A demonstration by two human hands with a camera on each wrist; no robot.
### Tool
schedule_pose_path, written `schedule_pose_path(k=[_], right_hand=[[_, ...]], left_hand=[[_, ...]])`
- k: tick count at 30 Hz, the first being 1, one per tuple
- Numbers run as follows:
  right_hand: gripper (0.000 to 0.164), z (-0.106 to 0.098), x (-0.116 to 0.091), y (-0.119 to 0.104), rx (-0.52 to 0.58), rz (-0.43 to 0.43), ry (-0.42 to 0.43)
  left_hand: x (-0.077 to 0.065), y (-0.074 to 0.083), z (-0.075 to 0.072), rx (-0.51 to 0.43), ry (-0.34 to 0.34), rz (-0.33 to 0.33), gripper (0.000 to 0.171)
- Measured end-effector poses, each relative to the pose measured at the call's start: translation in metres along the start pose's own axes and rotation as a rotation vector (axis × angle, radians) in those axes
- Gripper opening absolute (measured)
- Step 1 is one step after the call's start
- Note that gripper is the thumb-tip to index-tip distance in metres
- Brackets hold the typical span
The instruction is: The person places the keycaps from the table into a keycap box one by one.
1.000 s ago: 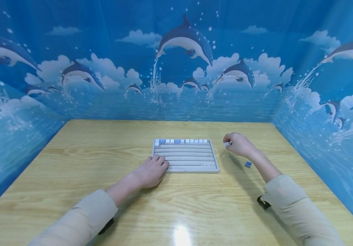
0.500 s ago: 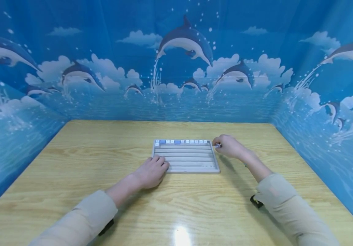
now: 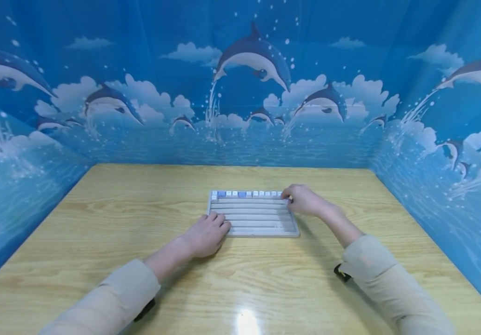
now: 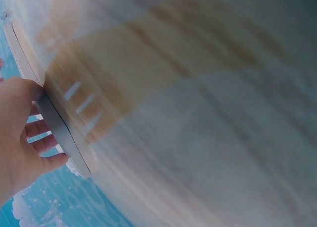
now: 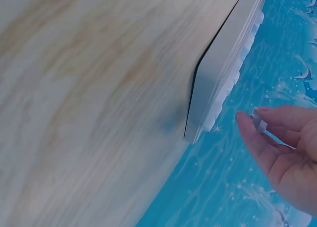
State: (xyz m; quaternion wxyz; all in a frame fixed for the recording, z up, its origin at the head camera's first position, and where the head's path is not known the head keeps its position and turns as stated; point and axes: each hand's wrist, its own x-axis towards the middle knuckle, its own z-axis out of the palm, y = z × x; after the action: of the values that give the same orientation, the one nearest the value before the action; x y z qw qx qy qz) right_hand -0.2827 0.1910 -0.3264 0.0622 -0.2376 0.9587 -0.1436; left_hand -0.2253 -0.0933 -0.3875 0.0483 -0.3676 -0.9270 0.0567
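Observation:
A pale keycap tray (image 3: 250, 217) with ridged rows lies on the table. Light and violet keycaps (image 3: 242, 194) line its back row, and one more sits at the left of the second row. At the tray's near left corner my left hand (image 3: 208, 234) grips the edge, the thumb against the near side in the left wrist view. My right hand (image 3: 305, 200) is over the tray's back right corner. It pinches a small pale keycap (image 5: 258, 124) between thumb and fingertips; whether that keycap touches the tray cannot be told.
Wood-grain table (image 3: 140, 195) surrounds the tray. A blue dolphin-print curtain (image 3: 173, 93) closes off the back and both sides. Dark straps (image 3: 343, 273) show under the sleeves.
My right hand has moved left with the keycap, from the right of the tray to its back right corner. A blue keycap on the table is now hidden behind the arm. My left hand stays put.

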Motion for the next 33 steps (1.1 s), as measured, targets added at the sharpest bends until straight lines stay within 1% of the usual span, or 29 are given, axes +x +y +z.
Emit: schedule_pose_path(k=[2,5,9,13,18,22,29,33], right_hand=[[0.031,0.001,0.002,-0.003,-0.002,-0.022,-0.009],[0.026,0.003,0.005,-0.006,-0.005,-0.040,-0.018],[0.017,0.005,0.011,-0.013,0.006,-0.035,-0.032],[0.014,0.007,0.017,-0.022,0.021,-0.046,-0.036],[0.019,0.010,0.026,-0.034,0.045,-0.059,-0.044],[0.023,0.014,0.035,-0.044,0.039,-0.078,-0.046],[0.019,0.020,0.055,-0.061,0.018,-0.101,-0.065],[0.018,0.026,0.067,-0.070,0.002,-0.090,-0.074]], left_hand=[[0.000,0.000,0.000,-0.003,0.004,-0.001,0.028],[-0.001,0.000,0.000,0.000,0.007,0.001,0.028],[-0.001,0.000,0.000,0.004,0.006,0.002,0.027],[-0.002,0.000,0.001,-0.002,0.012,0.000,0.027],[-0.001,-0.001,0.001,-0.004,0.021,0.007,0.027],[0.000,-0.001,0.002,-0.004,0.016,0.006,0.028],[0.000,-0.002,0.002,0.004,0.021,0.011,0.027],[0.000,-0.002,0.003,0.010,0.033,0.024,0.026]])
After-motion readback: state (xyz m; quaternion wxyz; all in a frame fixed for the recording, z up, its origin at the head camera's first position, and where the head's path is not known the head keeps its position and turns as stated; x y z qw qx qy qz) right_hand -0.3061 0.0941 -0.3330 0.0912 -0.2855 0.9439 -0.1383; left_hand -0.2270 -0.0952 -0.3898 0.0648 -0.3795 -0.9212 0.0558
